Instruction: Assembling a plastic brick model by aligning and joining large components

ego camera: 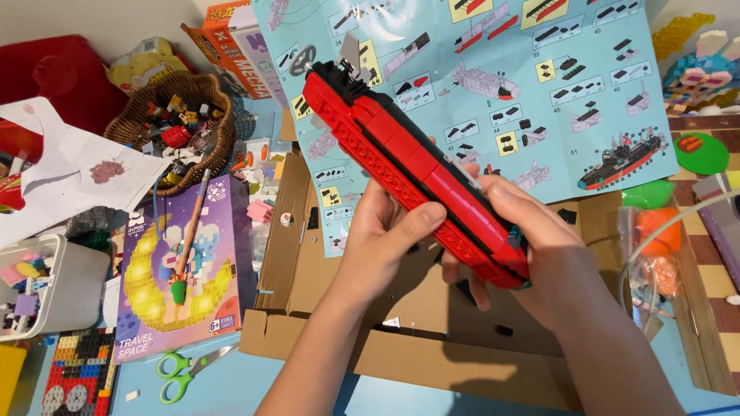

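i see the big pale blue instruction sheet (493,85) spread across the top of my view, printed with small build diagrams and a finished ship picture at its right. below it lies a flattened brown cardboard box (401,354) on the blue desk (231,389). in front of both, held up in the air, is the long red brick hull (412,169), black along its upper edge, tilted from upper left down to lower right. my left hand (378,243) is closed on the hull from below, thumb pressed against its red side near the middle. my right hand (532,254) is wrapped around the hull's lower right end, fingers curled under it and thumb on top. to the left lies a purple toy box (181,270) with a yellow crescent moon picture, and a pencil (189,239) rests across it. above that sits a wicker basket (181,115) filled with loose bricks. a white bin (54,285) of pastel pieces sits at the far left edge. green-handled scissors (185,370) lie on the desk just below the purple box. an orange bag of bits (655,231) sits at the right.
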